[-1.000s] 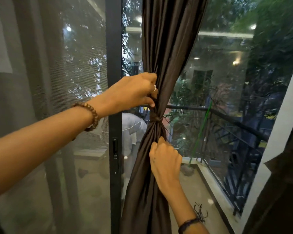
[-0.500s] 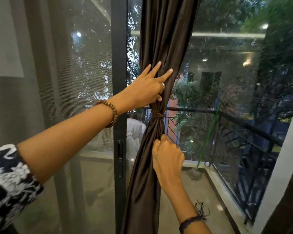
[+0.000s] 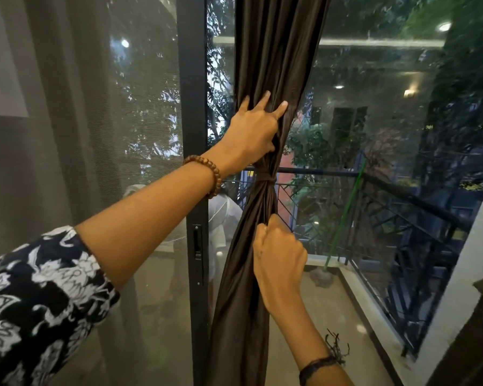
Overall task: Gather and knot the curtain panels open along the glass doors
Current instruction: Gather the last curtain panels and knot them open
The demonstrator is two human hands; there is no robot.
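A dark brown curtain [image 3: 273,51] hangs in front of the glass door, gathered into a tight knot [image 3: 267,181] at rail height. My left hand [image 3: 253,132] lies on the bunched fabric just above the knot. Its fingers stretch up along the folds and its thumb is tucked into a fold. Below the knot, my right hand [image 3: 278,257] grips the hanging tail of the curtain in a fist. The tail drops to the lower edge of the view.
A black door frame [image 3: 193,135] with a handle [image 3: 197,243] stands just left of the curtain. A grey sheer curtain [image 3: 67,135] covers the left pane. Outside the glass is a balcony with a black railing [image 3: 402,190]. A white wall edge [image 3: 463,274] is at the right.
My left hand went from a fist on the curtain to spread fingers, and sits a little higher above the knot. My right hand keeps its grip below the knot.
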